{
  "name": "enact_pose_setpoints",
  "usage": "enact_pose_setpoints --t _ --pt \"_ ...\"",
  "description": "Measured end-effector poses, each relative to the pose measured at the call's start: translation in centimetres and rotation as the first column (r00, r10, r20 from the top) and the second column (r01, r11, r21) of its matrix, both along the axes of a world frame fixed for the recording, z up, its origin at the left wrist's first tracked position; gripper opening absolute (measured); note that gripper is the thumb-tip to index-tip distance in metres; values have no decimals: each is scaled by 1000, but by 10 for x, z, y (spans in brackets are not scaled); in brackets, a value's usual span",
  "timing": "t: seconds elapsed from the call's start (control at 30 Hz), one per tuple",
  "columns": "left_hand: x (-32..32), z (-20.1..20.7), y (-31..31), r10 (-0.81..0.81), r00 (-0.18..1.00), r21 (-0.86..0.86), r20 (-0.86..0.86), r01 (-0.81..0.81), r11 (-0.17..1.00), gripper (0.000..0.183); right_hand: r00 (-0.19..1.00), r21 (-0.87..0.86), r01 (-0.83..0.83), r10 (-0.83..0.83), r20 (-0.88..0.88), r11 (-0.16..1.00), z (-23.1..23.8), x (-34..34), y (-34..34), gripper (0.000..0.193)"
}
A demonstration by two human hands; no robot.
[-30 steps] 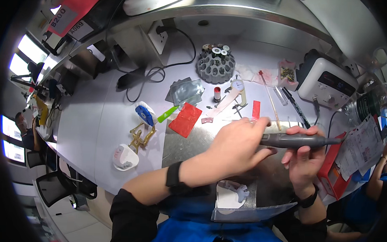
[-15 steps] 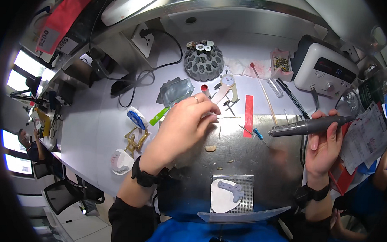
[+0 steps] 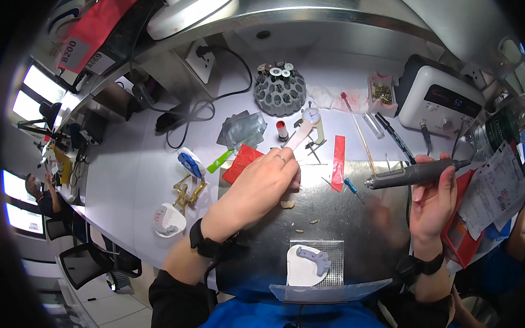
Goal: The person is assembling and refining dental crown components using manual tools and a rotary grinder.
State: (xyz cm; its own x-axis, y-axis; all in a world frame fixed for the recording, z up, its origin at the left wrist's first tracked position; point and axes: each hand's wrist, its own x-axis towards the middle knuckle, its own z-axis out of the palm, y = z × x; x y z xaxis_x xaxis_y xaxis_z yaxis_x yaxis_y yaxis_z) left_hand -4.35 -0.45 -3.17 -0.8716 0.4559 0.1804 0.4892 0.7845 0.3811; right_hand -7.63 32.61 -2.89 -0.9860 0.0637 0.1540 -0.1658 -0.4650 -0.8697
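Since the earlier frame, half a second ago, the left hand (image 3: 265, 181) has drawn back a little from the metal plate's far edge, so that the red sheet (image 3: 241, 161) it mostly covered now shows beyond the wrist. It hangs low over the far-left part of the metal plate (image 3: 364, 237), fingers bent and bunched; whether they pinch anything I cannot tell. The right hand (image 3: 431, 210) still grasps the grey handpiece (image 3: 412, 174), fingers wrapped beneath its thicker end, above the plate's right edge, the metal-tipped end pointing left. Just below the left fingertips lies a tan piece (image 3: 287, 205), with two smaller chips (image 3: 314, 221) nearer the plate's near edge. At that edge a white cast (image 3: 299, 270) bearing a grey part sits on perforated mesh (image 3: 335, 276). A red strip (image 3: 338, 161) crosses the plate's far edge, a blue-handled tool (image 3: 350, 185) just beside its near end. Beyond that edge stand a red-topped tube (image 3: 282, 130) and a dial gauge (image 3: 311, 115); the bur stand (image 3: 280, 94) is near the tabletop's far edge, the control box (image 3: 441, 104) by its far-right corner. A brass articulator (image 3: 193, 191) rests left of the plate.
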Motion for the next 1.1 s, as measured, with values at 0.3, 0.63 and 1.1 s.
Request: enact_pose_setpoints --t 0.3,0.63,1.1 --pt "31 8 40 -109 907 836 408 -322 444 17 981 -29 -186 188 52 982 9 20 -24 30" --pt "39 -15 39 -235 840 841 489 -526 -128 20 967 -82 -244 249 60 966 0 26 -29 32" --pt "35 -4 49 23 909 904 416 -416 97 13 972 -71 -209 215 97 975 -4 25 -40 31"
